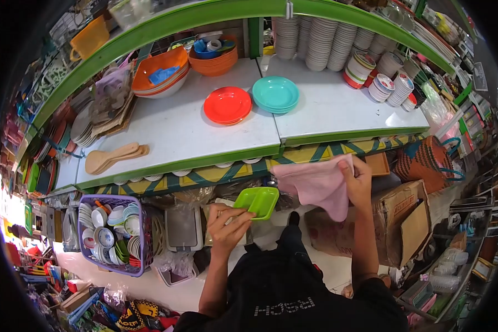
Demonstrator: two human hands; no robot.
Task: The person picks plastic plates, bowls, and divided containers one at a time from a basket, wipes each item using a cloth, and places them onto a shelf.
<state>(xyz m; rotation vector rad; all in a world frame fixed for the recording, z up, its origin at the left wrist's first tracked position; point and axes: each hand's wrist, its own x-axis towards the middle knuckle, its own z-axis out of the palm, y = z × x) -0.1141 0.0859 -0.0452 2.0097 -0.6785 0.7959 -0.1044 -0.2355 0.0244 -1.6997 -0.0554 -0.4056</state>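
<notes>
My left hand [228, 226] grips a small bright green divided dish [264, 202] by its near left edge, fingers closed on the rim. The dish is tilted, its compartments facing me. To its right, my right hand [359, 180] pinches a pink cloth [318, 185], which hangs down to the left, apart from the dish. Both are held in front of the white shelf [182, 141]. Beyond them on the shelf lie a stack of red plates [227, 105] and a stack of turquoise plates [275, 94].
Wooden paddles [113, 159] lie near the shelf's front left. Orange bowls [160, 72] and white bowl stacks [321, 44] stand further back. On the floor are a purple basket [144, 221] of dishes at left and a cardboard box [395, 221] at right.
</notes>
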